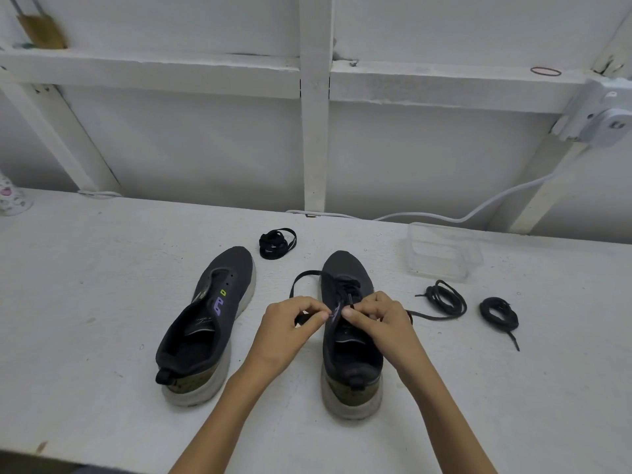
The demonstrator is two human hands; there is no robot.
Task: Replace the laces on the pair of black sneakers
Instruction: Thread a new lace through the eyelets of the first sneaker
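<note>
Two black sneakers with pale soles stand on the white table, heels toward me. The left sneaker (pixel 208 323) has no lace in its eyelets. The right sneaker (pixel 349 340) is partly laced with a flat black lace (pixel 301 280) that loops out to its left and trails to its right. My left hand (pixel 290 326) pinches the lace tip beside the shoe's left eyelets. My right hand (pixel 379 319) pinches the shoe's upper edge near the eyelets. A coiled flat black lace (pixel 277 242) lies beyond the shoes. Two bundled round black laces (pixel 444 297) (pixel 497 314) lie at the right.
A clear plastic box (pixel 441 251) sits at the back right of the table. A white cable (pixel 478 210) runs along the wall to a white socket (pixel 605 121). A patterned object (pixel 12 198) stands at the far left edge.
</note>
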